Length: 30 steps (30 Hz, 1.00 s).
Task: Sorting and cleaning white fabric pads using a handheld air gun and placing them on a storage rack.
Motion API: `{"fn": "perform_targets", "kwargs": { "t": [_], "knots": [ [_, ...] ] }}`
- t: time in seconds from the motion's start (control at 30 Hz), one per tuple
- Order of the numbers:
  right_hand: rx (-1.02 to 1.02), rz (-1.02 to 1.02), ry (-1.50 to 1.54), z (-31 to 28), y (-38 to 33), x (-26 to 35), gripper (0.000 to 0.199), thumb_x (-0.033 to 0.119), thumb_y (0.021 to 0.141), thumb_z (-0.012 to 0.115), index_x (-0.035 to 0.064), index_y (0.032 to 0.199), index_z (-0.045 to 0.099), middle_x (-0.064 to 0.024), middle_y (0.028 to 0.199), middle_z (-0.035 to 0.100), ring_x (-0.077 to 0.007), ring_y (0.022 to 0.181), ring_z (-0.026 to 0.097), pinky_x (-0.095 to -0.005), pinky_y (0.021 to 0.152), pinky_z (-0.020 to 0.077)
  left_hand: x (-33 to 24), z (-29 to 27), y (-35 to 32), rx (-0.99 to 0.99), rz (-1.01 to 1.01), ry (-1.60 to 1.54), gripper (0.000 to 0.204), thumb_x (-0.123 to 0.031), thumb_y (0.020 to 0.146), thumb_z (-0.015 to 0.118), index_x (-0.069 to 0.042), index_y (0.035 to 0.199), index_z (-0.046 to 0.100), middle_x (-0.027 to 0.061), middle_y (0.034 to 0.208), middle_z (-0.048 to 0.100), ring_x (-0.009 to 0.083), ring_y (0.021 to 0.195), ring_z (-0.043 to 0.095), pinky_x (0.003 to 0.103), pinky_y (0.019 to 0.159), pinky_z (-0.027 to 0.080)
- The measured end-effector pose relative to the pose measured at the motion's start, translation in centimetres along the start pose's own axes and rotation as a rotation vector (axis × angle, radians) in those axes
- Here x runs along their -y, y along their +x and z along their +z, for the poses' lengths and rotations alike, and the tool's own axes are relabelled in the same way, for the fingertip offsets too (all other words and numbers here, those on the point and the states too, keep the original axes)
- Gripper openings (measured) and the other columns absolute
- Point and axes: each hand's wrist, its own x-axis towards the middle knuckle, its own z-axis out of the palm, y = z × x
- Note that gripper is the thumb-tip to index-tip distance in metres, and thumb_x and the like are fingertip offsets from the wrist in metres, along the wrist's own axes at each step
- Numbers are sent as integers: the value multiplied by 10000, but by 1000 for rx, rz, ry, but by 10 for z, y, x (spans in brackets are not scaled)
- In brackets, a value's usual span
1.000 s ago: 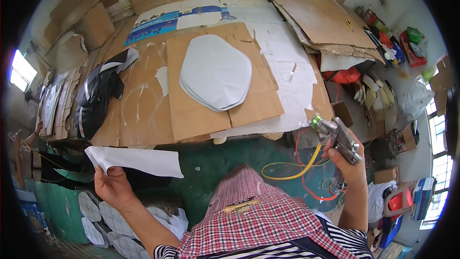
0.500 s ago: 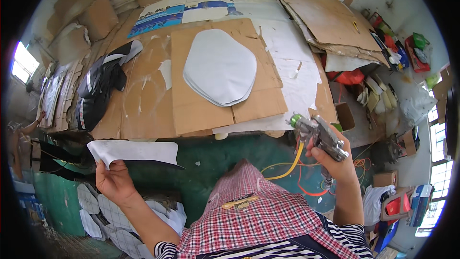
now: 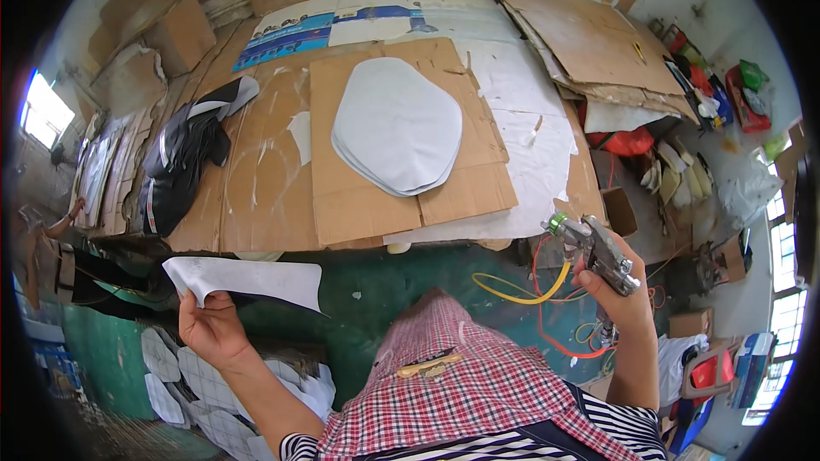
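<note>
My left hand (image 3: 212, 324) pinches the near left edge of a thin sheet piece (image 3: 256, 282), pale on top with a dark underside, held in the air off the table's front edge. In my right hand (image 3: 619, 286) is a metal spray gun (image 3: 602, 258) with a green ring at its front, its nozzle end toward the left. A yellow hose (image 3: 530, 299) curves away near the gun. On the table, a stack of rounded pale sheets (image 3: 397, 124) lies on a brown cardboard sheet (image 3: 376, 218).
A dark garment or cloth (image 3: 184, 158) lies on the table's left part. Stacked cardboard (image 3: 598, 43) sits at the far right. Several grid-marked pale pieces (image 3: 205, 384) are at the lower left. An orange-red hose (image 3: 555, 343) runs by the floor. Another person's arm (image 3: 64, 222) shows at far left.
My right hand and the spray gun have shifted right and slightly down, away from the cardboard. The view has moved slightly; the left hand keeps its hold on the sheet piece.
</note>
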Motion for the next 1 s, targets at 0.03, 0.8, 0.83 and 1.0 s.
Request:
{"fn": "perform_targets", "kwargs": {
  "t": [0.03,0.8,0.83,1.0],
  "knots": [
    [-9,8,57,2,1,0,542,105,773,709,-36,1246,484,-57,846,615,-123,743,598,-255,681,500,0,1,3,6,-10,-3,358,-28,880,490,70,1224,483,170,1174,587,270,1066,585,342,843,500],
    [150,89,95,-14,-3,2,511,-12,774,681,-12,1254,504,-13,944,613,-67,851,556,-228,772,458,16,19,6,-87,30,20,319,-15,883,479,67,1192,493,171,1154,590,264,1019,592,335,783,523],
    [142,72,108,-9,0,2,500,-3,785,674,-20,1253,499,-17,939,610,-67,841,554,-226,759,460,16,18,6,-97,34,15,322,-13,882,479,69,1193,491,174,1154,589,265,1023,591,336,784,523],
    [43,21,114,-6,12,6,478,12,807,641,-43,1255,486,-33,948,604,-67,822,549,-226,755,463,12,24,3,-105,47,13,320,-7,879,480,75,1188,490,177,1141,593,267,1014,597,345,793,528]
  ]
}}
